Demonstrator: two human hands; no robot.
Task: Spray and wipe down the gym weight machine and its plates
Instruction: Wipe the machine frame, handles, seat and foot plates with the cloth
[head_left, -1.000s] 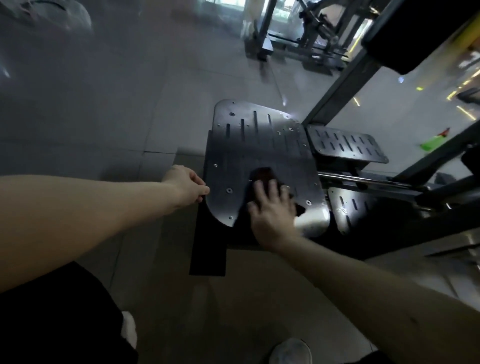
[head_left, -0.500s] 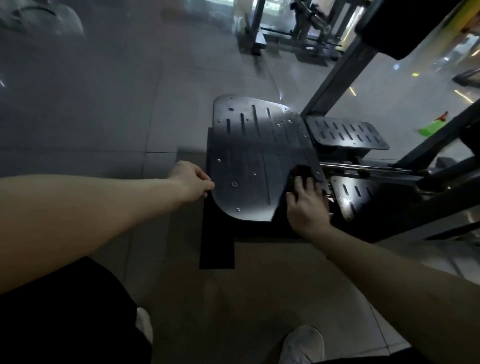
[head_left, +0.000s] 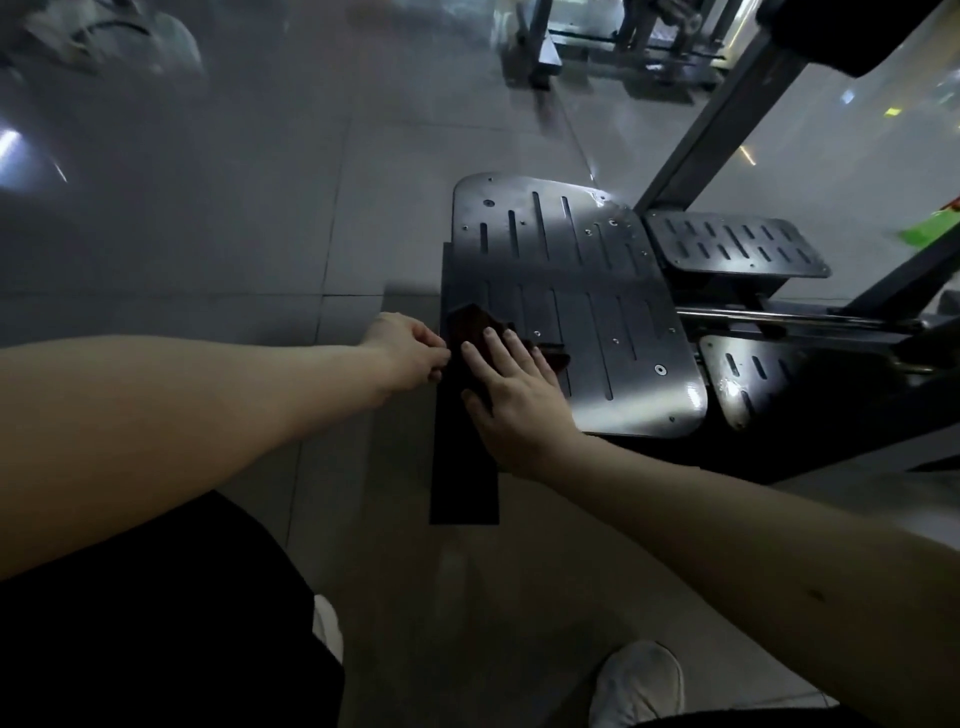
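Head view is showing the right grip (head_left: 511, 384) lying flat, fingers straight, pressing the dark cloth (head_left: 469, 326) onto the foot plate (head_left: 597, 306) near its left edge; the left grip (head_left: 410, 353) is curling alongside, hold unclear.

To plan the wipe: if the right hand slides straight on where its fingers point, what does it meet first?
Probably just bare foot plate beyond the cloth; the way looks free.

Glossy grey tiled floor (head_left: 218, 218), window glare (head_left: 10, 145)
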